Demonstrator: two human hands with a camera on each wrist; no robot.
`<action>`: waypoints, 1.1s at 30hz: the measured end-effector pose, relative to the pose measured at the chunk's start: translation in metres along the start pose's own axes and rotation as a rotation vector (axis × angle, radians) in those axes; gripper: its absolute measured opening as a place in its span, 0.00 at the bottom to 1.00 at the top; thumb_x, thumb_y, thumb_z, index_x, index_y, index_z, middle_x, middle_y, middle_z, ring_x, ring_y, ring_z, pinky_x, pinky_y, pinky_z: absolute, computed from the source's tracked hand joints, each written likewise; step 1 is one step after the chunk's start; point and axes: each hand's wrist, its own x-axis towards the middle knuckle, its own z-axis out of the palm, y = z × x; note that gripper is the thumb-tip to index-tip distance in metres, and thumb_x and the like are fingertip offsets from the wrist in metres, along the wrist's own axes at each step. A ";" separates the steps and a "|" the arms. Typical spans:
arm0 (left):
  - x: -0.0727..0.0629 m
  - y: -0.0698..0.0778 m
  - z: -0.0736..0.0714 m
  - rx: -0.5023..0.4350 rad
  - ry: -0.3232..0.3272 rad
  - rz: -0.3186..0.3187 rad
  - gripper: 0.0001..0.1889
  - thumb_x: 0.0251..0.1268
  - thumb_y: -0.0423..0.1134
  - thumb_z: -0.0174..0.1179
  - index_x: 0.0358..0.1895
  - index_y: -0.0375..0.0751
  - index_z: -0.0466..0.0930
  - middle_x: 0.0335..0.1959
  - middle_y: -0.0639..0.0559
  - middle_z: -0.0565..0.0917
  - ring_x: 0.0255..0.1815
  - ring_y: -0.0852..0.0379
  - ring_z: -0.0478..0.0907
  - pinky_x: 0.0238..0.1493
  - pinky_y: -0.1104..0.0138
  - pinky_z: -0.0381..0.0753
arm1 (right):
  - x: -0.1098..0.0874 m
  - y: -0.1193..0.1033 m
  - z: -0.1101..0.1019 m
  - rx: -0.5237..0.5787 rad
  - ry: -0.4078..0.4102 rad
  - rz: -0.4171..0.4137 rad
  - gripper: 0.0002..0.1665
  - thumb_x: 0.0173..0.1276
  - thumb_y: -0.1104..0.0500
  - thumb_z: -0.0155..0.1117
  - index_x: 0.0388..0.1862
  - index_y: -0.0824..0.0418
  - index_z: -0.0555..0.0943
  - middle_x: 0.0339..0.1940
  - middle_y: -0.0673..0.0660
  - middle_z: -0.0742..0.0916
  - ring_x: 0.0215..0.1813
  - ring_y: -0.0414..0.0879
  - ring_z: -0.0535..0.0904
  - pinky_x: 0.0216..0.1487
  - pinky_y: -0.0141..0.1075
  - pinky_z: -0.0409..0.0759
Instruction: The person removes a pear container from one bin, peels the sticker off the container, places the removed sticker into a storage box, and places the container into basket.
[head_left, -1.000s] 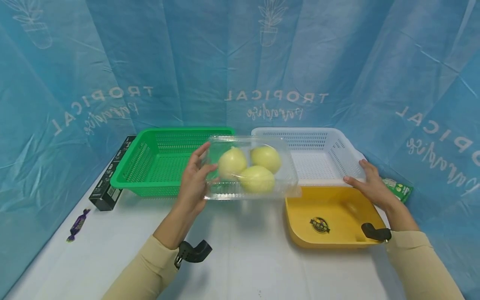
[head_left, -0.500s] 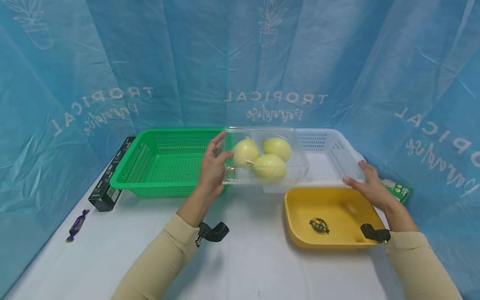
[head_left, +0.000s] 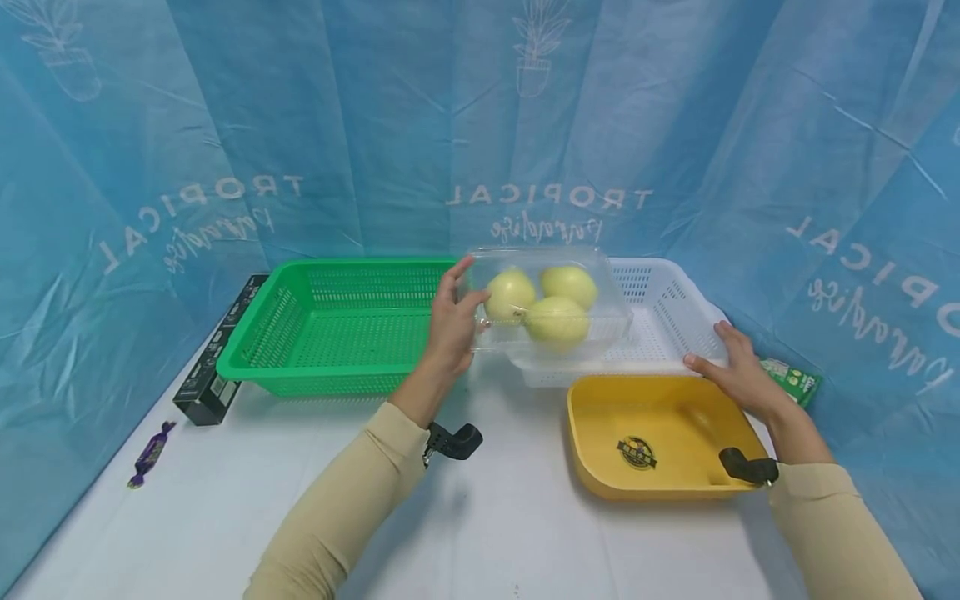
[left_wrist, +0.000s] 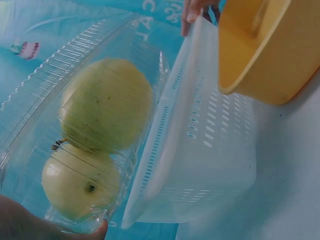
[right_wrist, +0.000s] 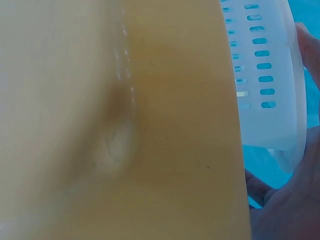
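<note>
My left hand [head_left: 450,325] grips the left end of a clear plastic box [head_left: 611,312], thumb on the near side. Inside lie three pale yellow-green pears [head_left: 558,322]; the left wrist view shows two of them, one pear [left_wrist: 107,105] beyond the other, with a dark stem between. The box is held above the white basket [head_left: 660,329], overlapping its left part in the head view. At that basket's front right corner, my right hand [head_left: 742,375] holds the rim. Parts of that hand are hidden behind the yellow basin in the right wrist view.
A yellow basin [head_left: 675,417] stands in front of the white basket. To the left are a green basket [head_left: 360,333], a long black box [head_left: 217,367] and a purple wrapped candy [head_left: 152,454]. A green packet [head_left: 795,379] lies behind my right wrist. A blue curtain [head_left: 405,125] closes the back.
My left hand has carried the box of pears to the right and away from me, from between the two baskets to over the white one. The right hand stays at its corner.
</note>
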 end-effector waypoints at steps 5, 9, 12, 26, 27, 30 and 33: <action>0.009 -0.005 0.011 0.016 0.003 0.001 0.30 0.63 0.32 0.54 0.66 0.61 0.65 0.77 0.54 0.48 0.64 0.52 0.65 0.49 0.54 0.79 | 0.000 0.000 -0.001 -0.003 -0.002 0.004 0.60 0.65 0.35 0.55 0.76 0.57 0.29 0.76 0.66 0.32 0.72 0.76 0.39 0.64 0.73 0.45; 0.016 -0.008 0.021 0.046 0.004 0.009 0.30 0.62 0.32 0.55 0.67 0.60 0.65 0.77 0.53 0.48 0.22 0.65 0.63 0.23 0.71 0.66 | 0.000 -0.001 -0.001 0.009 -0.008 0.011 0.60 0.65 0.36 0.55 0.76 0.55 0.29 0.76 0.66 0.31 0.72 0.76 0.39 0.64 0.73 0.45; 0.020 -0.012 0.027 0.072 0.008 0.005 0.29 0.63 0.32 0.55 0.67 0.60 0.65 0.77 0.53 0.49 0.13 0.65 0.56 0.17 0.74 0.61 | 0.000 -0.002 -0.001 0.016 -0.011 0.014 0.60 0.65 0.36 0.56 0.76 0.55 0.28 0.76 0.66 0.31 0.72 0.76 0.38 0.65 0.73 0.44; 0.032 -0.033 0.058 0.156 -0.033 -0.003 0.29 0.63 0.34 0.56 0.66 0.61 0.66 0.76 0.55 0.52 0.17 0.57 0.52 0.19 0.70 0.58 | -0.001 -0.002 -0.001 -0.007 -0.012 0.014 0.60 0.65 0.36 0.56 0.76 0.56 0.29 0.76 0.66 0.32 0.72 0.76 0.40 0.64 0.73 0.46; 0.033 -0.035 0.059 0.166 -0.035 -0.001 0.29 0.63 0.34 0.56 0.66 0.61 0.66 0.76 0.55 0.51 0.19 0.60 0.56 0.19 0.70 0.58 | -0.001 -0.003 -0.002 -0.009 -0.013 0.013 0.60 0.65 0.35 0.55 0.76 0.56 0.29 0.76 0.66 0.32 0.72 0.76 0.40 0.64 0.73 0.46; 0.034 -0.040 0.064 0.192 -0.037 0.001 0.29 0.62 0.34 0.56 0.66 0.62 0.66 0.76 0.52 0.51 0.26 0.60 0.64 0.19 0.70 0.58 | -0.002 -0.003 -0.002 -0.007 -0.014 0.009 0.60 0.65 0.35 0.55 0.76 0.57 0.29 0.76 0.66 0.32 0.72 0.75 0.39 0.64 0.73 0.46; 0.034 -0.046 0.069 0.220 -0.032 0.014 0.30 0.60 0.32 0.55 0.65 0.60 0.68 0.75 0.51 0.52 0.42 0.56 0.70 0.20 0.70 0.60 | -0.002 -0.004 -0.002 -0.001 -0.014 0.014 0.61 0.65 0.35 0.55 0.76 0.57 0.29 0.76 0.66 0.32 0.72 0.75 0.39 0.65 0.73 0.45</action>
